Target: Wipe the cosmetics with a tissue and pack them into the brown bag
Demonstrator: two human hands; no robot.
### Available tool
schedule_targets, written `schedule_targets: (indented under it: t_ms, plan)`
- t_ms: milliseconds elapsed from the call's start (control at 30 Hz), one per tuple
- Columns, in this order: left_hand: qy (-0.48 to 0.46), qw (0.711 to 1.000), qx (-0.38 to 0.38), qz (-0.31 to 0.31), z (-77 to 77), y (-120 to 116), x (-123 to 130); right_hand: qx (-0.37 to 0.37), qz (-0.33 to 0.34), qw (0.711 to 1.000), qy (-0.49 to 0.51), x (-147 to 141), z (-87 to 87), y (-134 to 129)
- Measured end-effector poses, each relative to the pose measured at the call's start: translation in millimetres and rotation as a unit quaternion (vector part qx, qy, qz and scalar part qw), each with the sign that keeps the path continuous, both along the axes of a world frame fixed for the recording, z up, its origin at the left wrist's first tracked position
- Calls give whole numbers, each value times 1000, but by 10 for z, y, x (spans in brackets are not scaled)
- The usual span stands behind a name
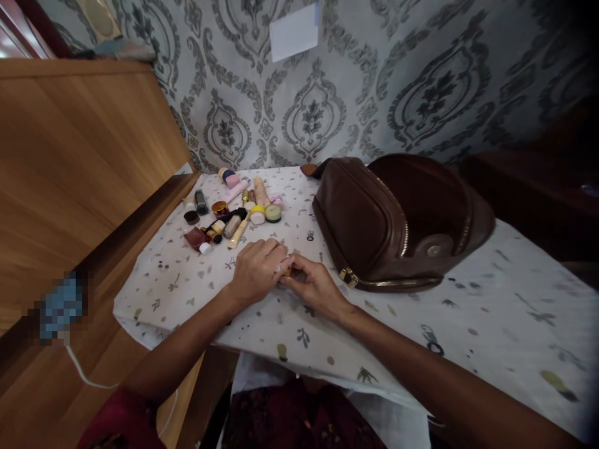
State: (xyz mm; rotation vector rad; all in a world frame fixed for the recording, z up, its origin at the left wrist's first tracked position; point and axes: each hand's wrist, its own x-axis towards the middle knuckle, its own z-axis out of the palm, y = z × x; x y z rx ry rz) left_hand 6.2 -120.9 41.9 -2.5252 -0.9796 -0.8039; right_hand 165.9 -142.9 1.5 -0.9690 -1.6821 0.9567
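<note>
My left hand (259, 271) and my right hand (316, 288) meet above the cloth-covered table (262, 330). Between their fingertips is a small item (286, 272), mostly hidden, with a brownish part showing. The fingers of both hands are closed around it. Beyond my left hand lies a group of small cosmetics: a cream tube (238, 233), a green-lidded jar (273, 214), a yellow-rimmed jar (257, 215), a dark red bottle (195, 238) with a white cap and a beige tube (261, 191). A brown leather bag (360, 218) with gold zips stands to the right of my hands.
Patterned wallpaper (311, 118) rises behind the table, with a white paper (294, 32) on it. A wooden panel (84, 143) stands at the left. Lower left, a white cable (84, 374) hangs from a blurred blue item.
</note>
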Motion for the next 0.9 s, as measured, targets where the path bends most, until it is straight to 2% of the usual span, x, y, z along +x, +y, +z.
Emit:
schedule_targets:
  t_ms: [133, 367, 600, 700, 800, 900]
  plan:
    - [-5, 1000, -2, 4, -19, 43, -119, -9, 15, 1000, 0, 4, 15, -5]
    - [-80, 995, -66, 10, -86, 36, -198, -23, 4, 1000, -20, 7, 33, 0]
    - [-184, 968, -162, -50, -160, 18, -286, -8, 5, 1000, -22, 22, 4, 7]
    - [-227, 947, -226, -13, -250, 37, -339, 4, 7, 1000, -15, 30, 16, 8]
    - [-219, 926, -305, 25, -332, 63, -383, -11, -12, 1000, -18, 41, 19, 12]
    - [-186, 932, -310, 27, -378, 82, -405, -30, -19, 999, -11, 50, -3, 27]
